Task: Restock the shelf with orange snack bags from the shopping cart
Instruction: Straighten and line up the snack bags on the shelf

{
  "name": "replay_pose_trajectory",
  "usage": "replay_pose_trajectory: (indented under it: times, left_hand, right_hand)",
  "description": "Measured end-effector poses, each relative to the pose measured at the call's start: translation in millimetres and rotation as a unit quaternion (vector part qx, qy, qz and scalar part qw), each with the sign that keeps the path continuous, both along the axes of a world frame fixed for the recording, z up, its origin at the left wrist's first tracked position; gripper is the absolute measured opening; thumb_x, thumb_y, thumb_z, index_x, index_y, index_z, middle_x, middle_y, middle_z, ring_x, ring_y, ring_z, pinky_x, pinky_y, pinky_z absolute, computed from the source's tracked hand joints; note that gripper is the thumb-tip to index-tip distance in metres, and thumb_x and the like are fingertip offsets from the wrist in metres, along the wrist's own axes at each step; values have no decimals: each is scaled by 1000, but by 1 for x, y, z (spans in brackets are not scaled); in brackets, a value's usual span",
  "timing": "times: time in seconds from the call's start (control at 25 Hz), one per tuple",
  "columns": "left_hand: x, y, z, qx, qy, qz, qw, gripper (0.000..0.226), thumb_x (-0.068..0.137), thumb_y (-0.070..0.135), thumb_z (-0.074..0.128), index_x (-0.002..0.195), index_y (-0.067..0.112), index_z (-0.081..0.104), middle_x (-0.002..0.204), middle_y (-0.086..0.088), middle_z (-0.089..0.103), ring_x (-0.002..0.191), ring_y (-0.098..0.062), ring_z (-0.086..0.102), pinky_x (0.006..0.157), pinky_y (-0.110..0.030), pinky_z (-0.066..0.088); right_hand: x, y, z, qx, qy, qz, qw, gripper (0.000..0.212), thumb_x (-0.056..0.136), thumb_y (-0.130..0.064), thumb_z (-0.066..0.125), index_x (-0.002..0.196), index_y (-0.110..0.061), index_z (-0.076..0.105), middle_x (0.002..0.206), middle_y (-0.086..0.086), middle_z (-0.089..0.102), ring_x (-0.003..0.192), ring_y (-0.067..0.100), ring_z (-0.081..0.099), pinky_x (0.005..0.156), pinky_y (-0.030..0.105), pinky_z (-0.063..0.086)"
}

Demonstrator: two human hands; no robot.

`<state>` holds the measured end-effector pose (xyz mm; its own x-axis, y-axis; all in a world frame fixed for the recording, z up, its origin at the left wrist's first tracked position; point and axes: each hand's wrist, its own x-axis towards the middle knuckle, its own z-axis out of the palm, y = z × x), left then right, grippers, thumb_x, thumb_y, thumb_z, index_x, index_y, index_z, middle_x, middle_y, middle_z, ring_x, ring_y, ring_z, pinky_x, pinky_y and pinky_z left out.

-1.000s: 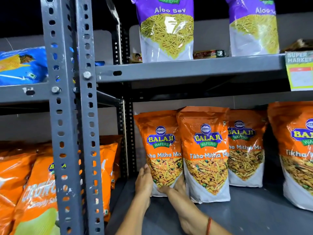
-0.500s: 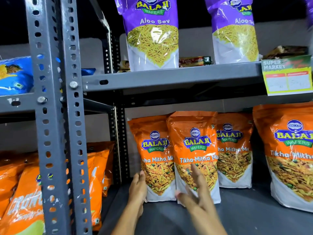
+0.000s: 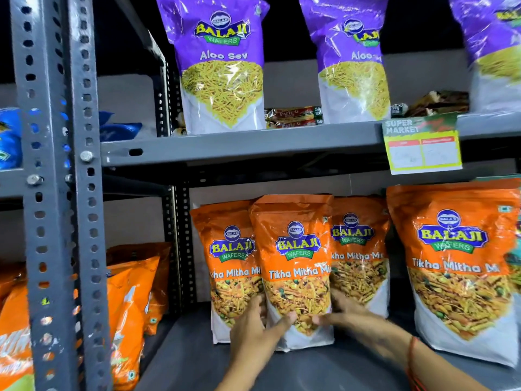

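Head cam: both hands, left (image 3: 255,331) and right (image 3: 356,320), cup the front Tikha Mitha Mix bag (image 3: 296,266) on the lower shelf (image 3: 197,359). I'd square it upright, label forward, before releasing.

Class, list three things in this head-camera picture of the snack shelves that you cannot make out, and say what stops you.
1. Head view: the shopping cart is out of frame.
2. Yellow paper price tag: its writing is too small and blurred.
3. Both hands, left and right, on the front orange foil Tikha Mitha Mix bag: motion blur hides the grip.
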<state>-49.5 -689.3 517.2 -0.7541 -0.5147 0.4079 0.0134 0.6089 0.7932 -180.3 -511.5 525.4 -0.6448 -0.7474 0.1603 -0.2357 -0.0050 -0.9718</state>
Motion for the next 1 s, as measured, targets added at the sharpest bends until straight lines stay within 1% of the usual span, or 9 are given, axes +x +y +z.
replay_pose_trajectory:
  times: [0.08,0.16,0.32,0.4,0.52,0.64,0.76,0.88,1.0]
  left_hand:
    - [-1,7,1,-24,-4,31,999,82,53,74,70,121,34,53,120,12,69,102,-6,68,93,-31,53]
    - [2,16,3,-35,-2,39,999,88,52,73,70,128,31,52,124,9,68,107,-8,67,95,-31,52]
    - [11,38,5,-36,5,13,999,92,52,72,72,133,35,48,128,11,65,108,-5,66,96,-25,52]
    - [15,45,3,-20,16,-11,1000,90,53,69,75,132,35,49,128,12,65,109,-4,66,96,-25,52]
    - [33,41,-2,8,39,-38,998,79,54,68,75,125,42,52,121,17,67,110,-2,65,97,-23,52]
    - [61,22,-5,2,68,3,998,80,41,85,64,115,55,52,106,22,69,101,2,67,94,-23,54]
    - [88,-1,-2,1,73,40,996,64,37,87,62,96,68,46,99,22,70,95,5,68,92,-24,55]
    - [104,-24,-3,26,73,32,996,58,39,79,68,91,65,48,107,17,71,95,1,70,92,-30,56]
    - [110,-43,-4,48,77,13,996,71,42,77,72,108,53,58,112,15,71,94,1,70,88,-27,57]
  right_hand:
    - [-5,2,-2,20,13,-2,1000,83,64,-18,90,134,-30,47,129,-9,64,119,9,58,88,16,47]
    - [-7,9,-3,22,18,-9,1000,84,62,-18,92,132,-33,49,129,-10,65,120,11,58,87,16,49]
    - [0,36,-5,17,40,-29,999,90,50,-33,97,126,-44,50,124,-16,67,116,7,62,92,23,50]
    - [8,48,-6,8,60,-32,998,96,48,-35,98,129,-43,48,126,-15,68,116,5,64,98,27,51]
    - [29,48,-7,7,106,-35,994,102,51,-36,97,138,-37,44,131,-13,66,123,7,61,109,39,46]
    - [55,29,-8,-9,139,-36,990,95,51,-41,96,133,-43,47,126,-22,67,119,1,62,107,38,49]
    - [80,-1,-11,-21,163,-39,986,82,51,-47,94,122,-54,54,123,-23,69,117,-1,63,106,38,49]
    - [97,-26,-16,-26,174,-50,983,78,48,-55,92,116,-59,54,120,-25,69,113,-2,64,104,38,50]
    - [105,-43,-19,-25,188,-67,979,81,48,-60,90,119,-57,52,117,-28,69,108,-6,66,99,36,54]
